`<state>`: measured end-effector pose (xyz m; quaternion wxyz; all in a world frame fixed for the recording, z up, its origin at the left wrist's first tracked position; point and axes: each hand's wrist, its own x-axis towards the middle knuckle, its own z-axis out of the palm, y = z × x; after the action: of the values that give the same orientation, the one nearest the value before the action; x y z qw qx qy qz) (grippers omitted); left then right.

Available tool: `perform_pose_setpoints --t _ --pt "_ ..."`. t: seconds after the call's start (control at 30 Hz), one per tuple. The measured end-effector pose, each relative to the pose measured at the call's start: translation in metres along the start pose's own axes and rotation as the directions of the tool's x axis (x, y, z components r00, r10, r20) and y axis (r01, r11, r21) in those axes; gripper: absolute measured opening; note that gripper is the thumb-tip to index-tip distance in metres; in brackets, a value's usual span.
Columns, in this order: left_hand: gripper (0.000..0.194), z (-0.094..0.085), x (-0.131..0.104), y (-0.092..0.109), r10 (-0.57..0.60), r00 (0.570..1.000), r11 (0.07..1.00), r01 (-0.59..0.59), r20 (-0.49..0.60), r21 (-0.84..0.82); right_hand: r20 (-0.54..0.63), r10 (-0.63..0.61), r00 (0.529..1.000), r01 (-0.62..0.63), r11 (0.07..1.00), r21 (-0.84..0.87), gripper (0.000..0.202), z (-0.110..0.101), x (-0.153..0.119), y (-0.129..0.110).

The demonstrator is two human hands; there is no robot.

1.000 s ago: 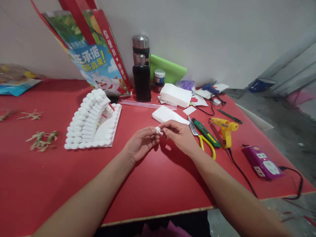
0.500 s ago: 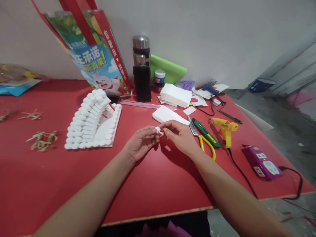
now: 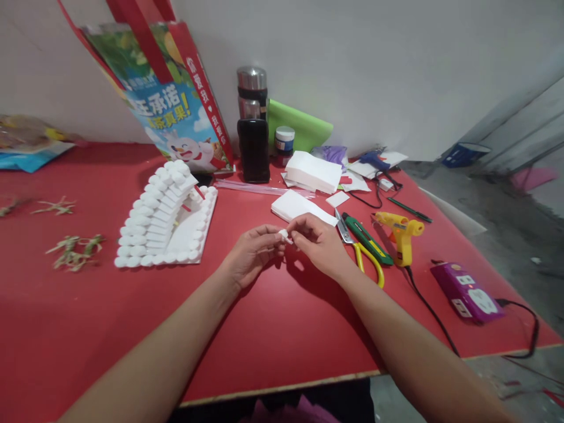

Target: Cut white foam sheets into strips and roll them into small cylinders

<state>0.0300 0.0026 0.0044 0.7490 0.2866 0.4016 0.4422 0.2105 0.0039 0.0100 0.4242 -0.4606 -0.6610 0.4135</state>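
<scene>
Between my two hands is a small white piece, apparently rolled or folded paper, with a loose strip end toward the right. My left hand pinches it between thumb and fingertips. From the other side, my right hand is closed at the strip end, its lower fingers curled. Just beyond my hands lies a stack of white paper pieces. To the left stands a white model with a curved flight of steps, edged by rows of rounded white pieces on a flat base.
Scissors with yellow handles, a green utility knife and a yellow glue gun lie right of my hands. A purple power strip sits near the right edge. Behind are a phone, a thermos and a printed bag.
The white piece has turned slightly between my fingertips, its loose end now pointing more to the right. Both hands stay in almost the same place.
</scene>
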Motion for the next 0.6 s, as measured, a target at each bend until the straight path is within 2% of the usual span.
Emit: perform_pose_setpoints --t 0.27,0.6 --pt "0.030 0.0007 -0.0018 0.0007 -0.010 1.000 0.997 0.011 -0.011 0.079 0.015 0.012 1.000 -0.012 1.000 -0.011 0.007 0.0003 0.0007 -0.0023" --pt "0.032 0.0013 -0.0022 0.0017 -0.020 1.000 0.996 0.022 -0.019 0.084 0.022 0.012 1.000 -0.012 1.000 0.001 0.008 0.0002 0.0007 -0.0025"
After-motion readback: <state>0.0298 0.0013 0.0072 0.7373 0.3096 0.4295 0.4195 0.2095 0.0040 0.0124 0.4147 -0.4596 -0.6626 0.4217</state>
